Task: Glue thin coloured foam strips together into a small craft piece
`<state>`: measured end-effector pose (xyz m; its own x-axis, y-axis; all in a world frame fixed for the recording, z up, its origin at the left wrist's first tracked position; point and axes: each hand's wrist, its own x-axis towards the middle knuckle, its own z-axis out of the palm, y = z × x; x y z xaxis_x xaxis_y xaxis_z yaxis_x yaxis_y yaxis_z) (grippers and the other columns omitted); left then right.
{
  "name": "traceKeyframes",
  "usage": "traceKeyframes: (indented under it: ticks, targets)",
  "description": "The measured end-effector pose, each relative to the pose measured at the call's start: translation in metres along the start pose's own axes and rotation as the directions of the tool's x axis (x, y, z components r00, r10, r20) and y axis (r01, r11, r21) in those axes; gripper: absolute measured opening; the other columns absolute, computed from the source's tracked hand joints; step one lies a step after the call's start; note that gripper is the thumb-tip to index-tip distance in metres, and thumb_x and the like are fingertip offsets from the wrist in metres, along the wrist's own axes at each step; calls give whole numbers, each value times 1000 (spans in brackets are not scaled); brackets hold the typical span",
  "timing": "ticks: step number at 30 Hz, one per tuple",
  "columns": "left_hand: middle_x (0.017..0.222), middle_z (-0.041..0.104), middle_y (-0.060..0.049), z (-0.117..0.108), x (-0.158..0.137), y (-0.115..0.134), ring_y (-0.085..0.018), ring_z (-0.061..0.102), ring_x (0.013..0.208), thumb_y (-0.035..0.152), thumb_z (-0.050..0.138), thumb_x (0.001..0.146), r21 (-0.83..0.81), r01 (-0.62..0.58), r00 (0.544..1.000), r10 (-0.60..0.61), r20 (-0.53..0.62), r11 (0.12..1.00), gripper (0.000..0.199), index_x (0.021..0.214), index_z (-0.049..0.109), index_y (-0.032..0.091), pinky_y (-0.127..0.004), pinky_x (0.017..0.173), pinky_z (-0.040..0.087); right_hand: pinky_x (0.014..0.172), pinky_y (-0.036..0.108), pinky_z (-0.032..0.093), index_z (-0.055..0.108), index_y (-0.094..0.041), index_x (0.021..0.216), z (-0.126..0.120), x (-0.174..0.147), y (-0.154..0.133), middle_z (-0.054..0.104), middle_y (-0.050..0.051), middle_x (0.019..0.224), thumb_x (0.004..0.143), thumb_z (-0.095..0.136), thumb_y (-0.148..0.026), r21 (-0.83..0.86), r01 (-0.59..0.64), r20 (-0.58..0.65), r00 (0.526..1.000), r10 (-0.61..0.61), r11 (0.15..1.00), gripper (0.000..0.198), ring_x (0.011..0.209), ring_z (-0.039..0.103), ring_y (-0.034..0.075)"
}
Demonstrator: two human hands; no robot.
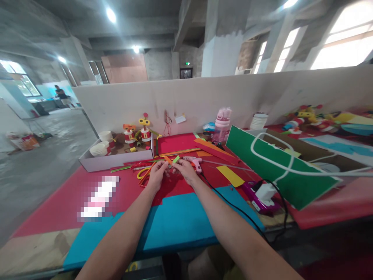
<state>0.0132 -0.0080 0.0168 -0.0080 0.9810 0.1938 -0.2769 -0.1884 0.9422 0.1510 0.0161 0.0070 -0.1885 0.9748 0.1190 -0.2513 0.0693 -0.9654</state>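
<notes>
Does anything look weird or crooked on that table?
Yes, on the right: the green panel sits slanted, with a white cord looping in front of it, which looks untidy. On the left, a white patch on the red table covering shows only as blocky squares, so I can't tell what it is.

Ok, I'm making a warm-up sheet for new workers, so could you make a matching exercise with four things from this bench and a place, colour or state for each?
Column 1
1. glue gun
2. power strip
3. short green strip
4. water bottle

Column 2
A. between the left hand and the right hand
B. upright in front of the pale partition
C. pink, lying close to the right hand
D. purple, with a white plug in it

Right pairs: 1-C, 2-D, 3-A, 4-B
</notes>
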Motion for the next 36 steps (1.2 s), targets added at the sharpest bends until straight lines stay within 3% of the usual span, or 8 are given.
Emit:
traceKeyframes:
  ticks: [6, 13, 19, 24, 29, 36]
  targets:
    - [52, 55, 4, 1, 0, 0, -8, 49, 45, 41, 76, 66, 36, -1, 1000, 1, -1, 999, 31, 69, 58, 16, -21, 47, 38, 56, 23, 43, 64, -18, 73, 5, -2, 1, 66, -1, 64, 60, 76, -47, -53, -6, 92, 996, 10, 999, 35, 55, 56, 11]
    - [54, 60, 2, -1, 1, -1, -9, 51, 45, 38, 75, 65, 52, 19, 999, -21, 36, 998, 28, 71, 59, 16, -21, 46, 38, 63, 24, 48, 63, -17, 78, 4, -3, 2, 64, -3, 65, 59, 79, -41, 35, 38, 86, 995, -41, 999, 34, 61, 58, 11]
    - [53, 58, 2, 1, -1, 1, -9, 49, 44, 41, 76, 65, 55, 17, 1000, -17, 3, 998, 31, 69, 57, 16, -21, 46, 39, 71, 31, 53, 61, -17, 76, 4, -8, -2, 64, -3, 65, 53, 84, -41, 130, -53, 128, 991, 36, 990, 40, 63, 61, 13]
    - [55, 56, 4, 1, -3, 1, -8, 48, 45, 39, 73, 69, 78, -34, 999, 37, -34, 996, 27, 70, 56, 17, -21, 48, 37, 70, 33, 54, 60, -19, 75, 3, -6, -4, 64, -3, 68, 47, 86, -39, 191, -62, 30, 998, 57, 980, 42, 64, 62, 15]
    - [57, 56, 4, 1, -1, -3, -9, 50, 49, 39, 74, 68, 112, -47, 995, 56, -82, 993, 28, 79, 60, 16, -22, 52, 40, 65, 29, 52, 60, -20, 74, 2, -2, 1, 62, -3, 69, 49, 84, -41, 194, 22, -113, 994, 0, 981, 40, 61, 58, 13]
    - [60, 58, 4, -3, 2, -12, -9, 51, 51, 43, 76, 66, 72, -1, 1000, 3, -22, 997, 34, 79, 60, 16, -21, 53, 40, 74, 31, 53, 61, -20, 75, 7, -5, 9, 64, -3, 73, 52, 84, -38, 198, 30, -45, 999, -21, 980, 37, 70, 61, 14]
